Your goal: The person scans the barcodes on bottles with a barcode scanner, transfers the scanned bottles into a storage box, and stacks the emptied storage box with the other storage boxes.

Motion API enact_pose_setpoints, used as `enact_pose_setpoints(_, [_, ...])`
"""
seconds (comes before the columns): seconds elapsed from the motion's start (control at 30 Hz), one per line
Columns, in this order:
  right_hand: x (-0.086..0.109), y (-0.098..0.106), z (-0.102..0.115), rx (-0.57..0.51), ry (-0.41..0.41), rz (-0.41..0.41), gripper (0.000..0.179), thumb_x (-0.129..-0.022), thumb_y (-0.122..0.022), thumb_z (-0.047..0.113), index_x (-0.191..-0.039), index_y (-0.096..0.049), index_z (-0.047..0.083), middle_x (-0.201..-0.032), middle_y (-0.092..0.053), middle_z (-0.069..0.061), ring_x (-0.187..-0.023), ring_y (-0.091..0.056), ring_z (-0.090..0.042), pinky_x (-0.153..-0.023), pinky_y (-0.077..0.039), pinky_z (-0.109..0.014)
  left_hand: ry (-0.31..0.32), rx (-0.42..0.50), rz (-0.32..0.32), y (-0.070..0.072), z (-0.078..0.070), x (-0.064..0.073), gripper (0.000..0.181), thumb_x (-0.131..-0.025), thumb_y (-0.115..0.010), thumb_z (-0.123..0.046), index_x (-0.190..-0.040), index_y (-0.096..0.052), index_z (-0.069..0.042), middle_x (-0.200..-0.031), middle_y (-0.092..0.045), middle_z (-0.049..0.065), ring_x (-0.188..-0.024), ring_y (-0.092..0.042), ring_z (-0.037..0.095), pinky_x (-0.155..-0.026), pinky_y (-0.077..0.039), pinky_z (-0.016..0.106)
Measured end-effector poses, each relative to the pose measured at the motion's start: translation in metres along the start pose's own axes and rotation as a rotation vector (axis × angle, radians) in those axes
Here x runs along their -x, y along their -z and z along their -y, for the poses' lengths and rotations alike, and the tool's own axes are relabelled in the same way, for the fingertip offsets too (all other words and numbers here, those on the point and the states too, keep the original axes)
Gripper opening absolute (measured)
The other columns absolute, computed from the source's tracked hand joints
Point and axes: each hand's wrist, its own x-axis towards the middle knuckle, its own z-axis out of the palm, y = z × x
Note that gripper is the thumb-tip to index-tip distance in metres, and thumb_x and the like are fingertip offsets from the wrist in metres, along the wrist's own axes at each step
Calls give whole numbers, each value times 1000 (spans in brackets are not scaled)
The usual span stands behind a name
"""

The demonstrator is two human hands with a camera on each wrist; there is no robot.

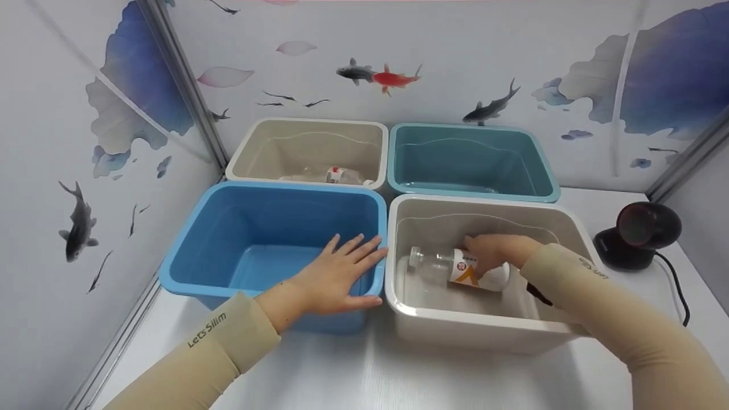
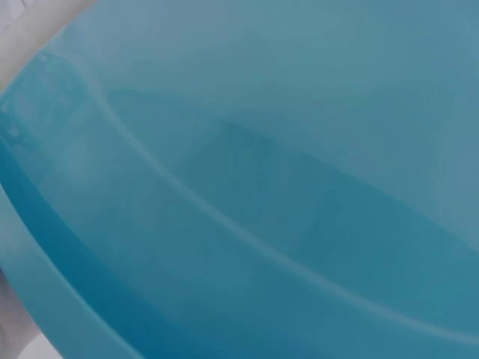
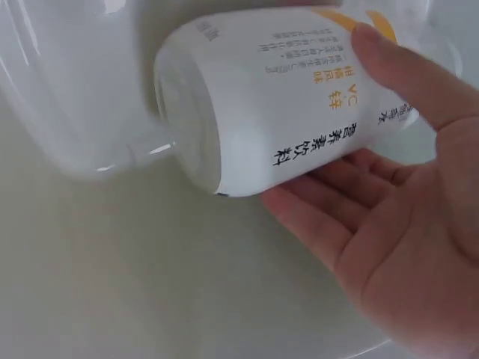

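So the clear bottle [image 1: 462, 267] with the white-and-orange label is on its side down inside the front-right off-white bin [image 1: 490, 320], neck aimed at the blue bin. The right hand [image 1: 491, 251] has it clamped, thumb over the label and fingers curled round the other side, nearer the base than the neck.

That's where it could get messy, imo. With the neck end sticking out unsupported, the bottle could tip or twist in the grip if it's lifted fast, and smooth plastic probably won't help. If it comes up too low, the neck might clip the rim and get knocked loose. Squeeze too hard and the wall would likely dent. Can't tell how firm the grip is.

The left hand [image 1: 339, 279] has its fingers straight and fanned apart over the right rim of the blue bin [image 1: 273, 265]. Can't tell if it's putting weight there; leaning hard could tilt or shove that bin.

Further back: a beige bin [image 1: 319, 122] with a red-and-white-labelled bottle [image 1: 337, 175], plus a teal bin [image 1: 461, 165].
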Motion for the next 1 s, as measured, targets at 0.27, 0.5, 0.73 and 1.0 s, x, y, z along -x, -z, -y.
enact_pose_setpoints(0.27, [4, -4, -1, -9, -7, 63, 73, -70, -79, 40, -128, -51, 8, -112, -58, -8, -102, -49, -27, -98, -38, -55, -6, -19, -4, 0, -2, 1, 79, -89, -42, -64, -152, -12, -26, -159, -6, -4, -147, -9, 27, -114, -6, 58])
enact_pose_setpoints(0.5, [1, -4, -2, 9, 21, 3, 57, -73, -78, 30, -114, -49, 6, -98, -57, -6, -92, -51, -24, -92, -44, -48, 1, -17, 0, 1, -2, 0, 80, -88, -41, -65, -151, -12, -26, -159, -6, -4, -147, -9, 27, -114, -6, 58])
enact_pose_setpoints(0.73, [2, -4, -1, -53, -4, 61, 66, -74, -77, 35, -126, -48, 6, -112, -58, -8, -102, -51, -27, -98, -39, -55, 2, -30, 0, 2, -1, 0, 81, -88, -39, -67, -152, -11, -26, -159, -6, -4, -146, -10, 28, -114, -7, 59])
enact_pose_setpoints(1.0, [4, -4, -1, -136, -12, 126, 84, -71, -77, 38, -134, -37, 1, -129, -48, -17, -114, -42, -35, -104, -28, -61, 1, -13, -3, 1, -1, 1, 80, -88, -42, -64, -152, -11, -27, -159, -6, -5, -147, -9, 26, -114, -6, 58])
